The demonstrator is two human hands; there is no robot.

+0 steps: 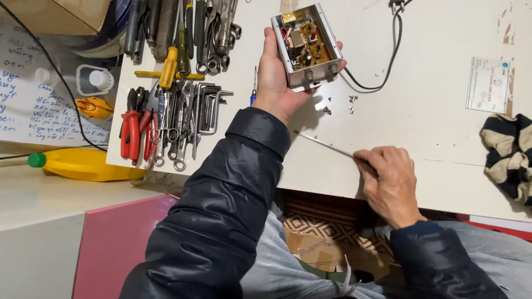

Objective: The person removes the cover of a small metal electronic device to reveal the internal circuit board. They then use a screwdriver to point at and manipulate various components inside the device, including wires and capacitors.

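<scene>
1. Metal box (308, 47), open on top with a circuit board (306, 44) seen inside, is held by the left hand (275, 77), whose fingers are wrapped around its underside, above the white surface (432, 72).
2. A thin metal rod (324, 143) is pinched by the closed fingers of the right hand (389, 182) and lies flat on the surface near its front edge.
3. Small screws (339, 105) are scattered just beside the box.
4. A black cable (388, 55) is seen running behind the box.
5. Pliers (133, 133) and wrenches (180, 124) are laid out to the left.
</scene>
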